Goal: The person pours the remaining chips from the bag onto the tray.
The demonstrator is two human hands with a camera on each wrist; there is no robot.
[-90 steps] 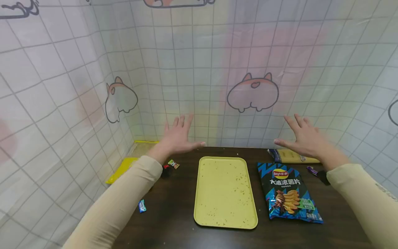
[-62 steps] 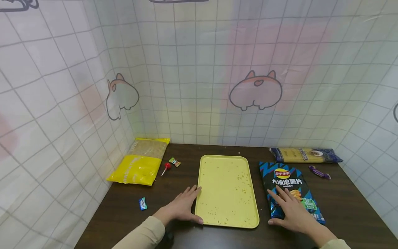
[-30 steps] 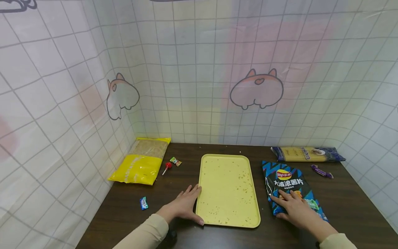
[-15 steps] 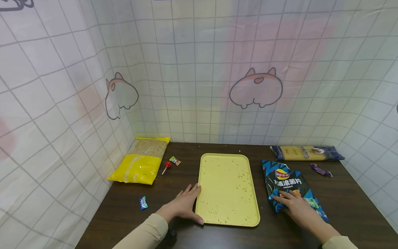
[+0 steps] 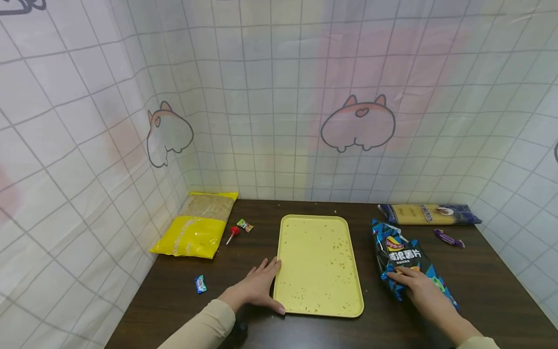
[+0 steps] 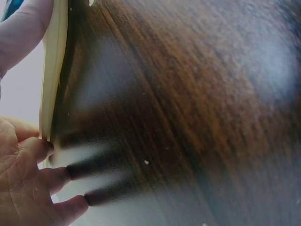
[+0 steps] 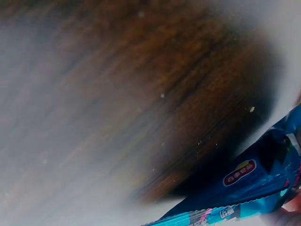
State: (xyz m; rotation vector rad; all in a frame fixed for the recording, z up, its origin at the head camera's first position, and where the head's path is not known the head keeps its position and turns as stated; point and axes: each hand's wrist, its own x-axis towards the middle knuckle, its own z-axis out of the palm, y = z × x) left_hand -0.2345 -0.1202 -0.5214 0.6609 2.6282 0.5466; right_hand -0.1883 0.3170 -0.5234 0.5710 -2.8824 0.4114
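My left hand rests at the near left corner of a yellow tray, fingers spread along its left side and thumb on the near rim. In the left wrist view the tray's edge runs between thumb and fingers, fingertips down by the dark table. My right hand grips a blue and black bag of potato chips across its middle. The bag is creased and narrowed under the fingers, its left side bunched up. In the right wrist view the bag's back faces the camera, tilted over the table.
A yellow bag lies at the back left, near a red lollipop and a small green candy. A blue candy lies further forward. At the back right are a pasta packet and a purple candy. Crumbs dot the tray.
Both hands came down from raised, the left to the tray's corner, the right onto the chip bag. The right fingers then closed on the bag, squeezing it narrower; the left hand has stayed put.
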